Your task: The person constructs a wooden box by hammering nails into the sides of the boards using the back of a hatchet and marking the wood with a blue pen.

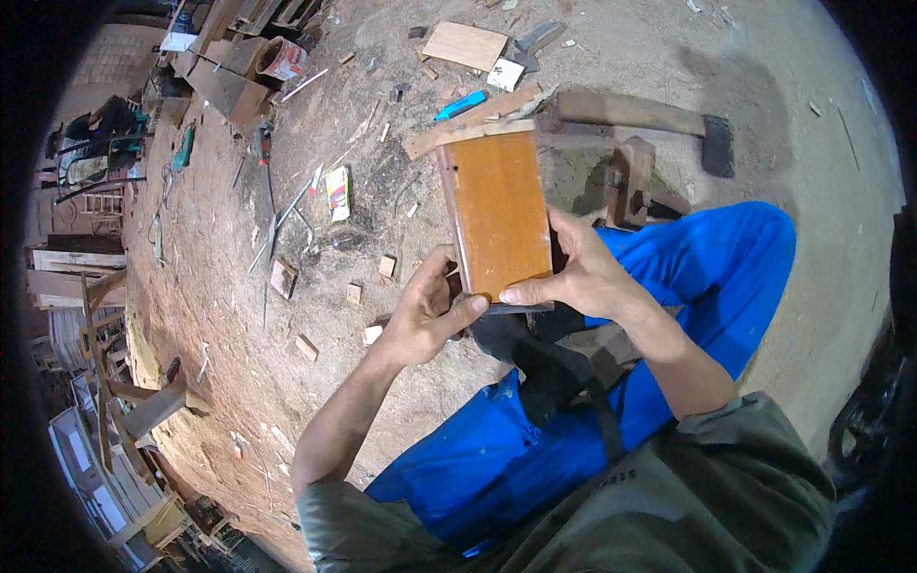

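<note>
A flat orange-brown varnished wooden panel (499, 212) is held upright in front of me, above my lap. My left hand (426, 310) grips its lower left corner, thumb pressed on the front face. My right hand (576, 274) holds the lower right edge, thumb laid along the bottom of the panel. A dark thin piece sits under the panel's bottom edge between both hands; what it is cannot be told. My legs in blue trousers (669, 315) lie beneath.
The sawdust-covered floor holds small wood blocks (284, 278), a plywood piece (464, 45), a blue tool (460, 104), long wooden beams (626, 111) and a wooden stand (631, 179). Cardboard boxes (229, 81) and a tin stand far left; furniture frames (105, 382) line the left.
</note>
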A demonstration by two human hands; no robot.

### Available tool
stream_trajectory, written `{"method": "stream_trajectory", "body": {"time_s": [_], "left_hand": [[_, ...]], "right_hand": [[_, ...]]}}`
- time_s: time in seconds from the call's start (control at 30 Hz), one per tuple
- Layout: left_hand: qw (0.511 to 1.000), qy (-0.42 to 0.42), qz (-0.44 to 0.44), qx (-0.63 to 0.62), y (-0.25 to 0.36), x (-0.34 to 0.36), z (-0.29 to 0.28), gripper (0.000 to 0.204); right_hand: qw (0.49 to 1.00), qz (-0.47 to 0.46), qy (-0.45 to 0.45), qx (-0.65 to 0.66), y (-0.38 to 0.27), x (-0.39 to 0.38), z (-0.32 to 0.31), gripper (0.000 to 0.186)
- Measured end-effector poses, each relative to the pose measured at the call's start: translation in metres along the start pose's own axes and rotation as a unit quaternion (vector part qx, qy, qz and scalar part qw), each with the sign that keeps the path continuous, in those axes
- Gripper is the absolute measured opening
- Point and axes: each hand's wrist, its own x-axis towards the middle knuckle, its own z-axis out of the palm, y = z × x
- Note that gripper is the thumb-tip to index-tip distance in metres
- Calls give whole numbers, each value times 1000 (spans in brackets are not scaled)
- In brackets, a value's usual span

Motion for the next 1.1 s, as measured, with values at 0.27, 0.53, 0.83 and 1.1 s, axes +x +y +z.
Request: {"method": "stream_trajectory", "body": {"time_s": [0.27,0.53,0.83,1.1], "left_hand": [[999,3,-19,50,-21,-16,6,43],[997,50,-58,6,-41,-50,33,41],[995,97,-11,33,-60,-59,19,30],[983,157,19,94,-85,-47,-35,32]], "right_hand": [[960,-97,40,-260,23,-44,3,60],[987,104,99,-70,42,-86,31,39],[981,-17,68,-180,47,-75,40,32],[948,-149,13,-280,88,-1,33,31]]}}
